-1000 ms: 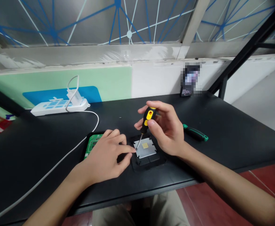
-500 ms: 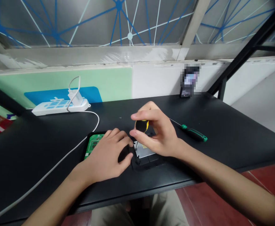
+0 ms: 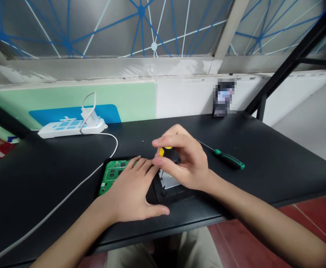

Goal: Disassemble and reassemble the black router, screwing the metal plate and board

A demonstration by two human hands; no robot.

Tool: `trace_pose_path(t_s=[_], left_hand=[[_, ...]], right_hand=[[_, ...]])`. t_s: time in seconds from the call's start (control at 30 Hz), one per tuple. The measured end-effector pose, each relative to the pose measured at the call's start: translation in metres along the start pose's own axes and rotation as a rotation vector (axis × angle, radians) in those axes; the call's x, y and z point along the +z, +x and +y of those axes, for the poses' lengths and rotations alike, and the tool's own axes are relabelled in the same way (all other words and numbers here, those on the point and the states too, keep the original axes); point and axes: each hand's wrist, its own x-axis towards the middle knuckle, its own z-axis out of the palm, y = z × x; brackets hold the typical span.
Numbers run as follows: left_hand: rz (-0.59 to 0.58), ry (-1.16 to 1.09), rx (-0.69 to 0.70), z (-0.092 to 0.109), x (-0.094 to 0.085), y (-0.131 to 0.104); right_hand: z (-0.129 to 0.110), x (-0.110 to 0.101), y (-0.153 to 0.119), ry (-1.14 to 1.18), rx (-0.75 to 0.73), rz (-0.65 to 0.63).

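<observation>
Between the thumb and fingers of my right hand [image 3: 189,160] is the yellow-and-black handle of a screwdriver [image 3: 167,152]. It stands nearly upright, and its thin shaft runs down to the corner of a silver metal plate [image 3: 168,182] in a black plastic housing [image 3: 176,195]. My left hand [image 3: 131,195] lies palm down with fingers stretched and thumb spread, across the housing and the edge of a green circuit board [image 3: 113,173]. Both hands partly cover the device. What lies beneath my left palm is hidden.
A second screwdriver, green and black [image 3: 229,160], lies to the right. Farther back stand a white power strip [image 3: 65,128] with a plugged-in charger, and a blurred phone [image 3: 222,98]. A white cable [image 3: 68,203] crosses the left side. A tiny light-coloured piece [image 3: 142,141] lies behind the device.
My left hand has flattened, its thumb swinging outward to the right and its fingers stretching out. My right hand has dropped slightly, and the screwdriver handle has turned.
</observation>
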Motion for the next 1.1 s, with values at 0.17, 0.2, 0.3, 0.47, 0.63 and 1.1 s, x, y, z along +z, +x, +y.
trace_pose_path(t_s=[0.17,0.2,0.3,0.47,0.63,1.1], left_hand=[[-0.013,0.014,0.005,-0.001,0.002,0.000],[-0.005,0.013,0.011,-0.001,0.002,0.000],[0.008,0.013,0.024,-0.002,0.002,0.000],[0.025,-0.032,0.040,-0.002,0.002,0.000],[-0.008,-0.023,0.030,-0.001,0.001,0.001],[-0.012,-0.032,0.022,-0.002,0.003,0.000]], right_hand=[[0.001,0.004,-0.004,0.040,0.031,-0.006],[0.000,0.005,-0.004,0.055,0.034,-0.008],[-0.005,0.009,-0.006,0.076,0.049,-0.002],[-0.006,0.014,-0.006,0.050,0.093,0.028],[0.004,0.014,-0.010,-0.026,0.051,0.112],[-0.002,0.014,-0.010,-0.058,0.059,0.129]])
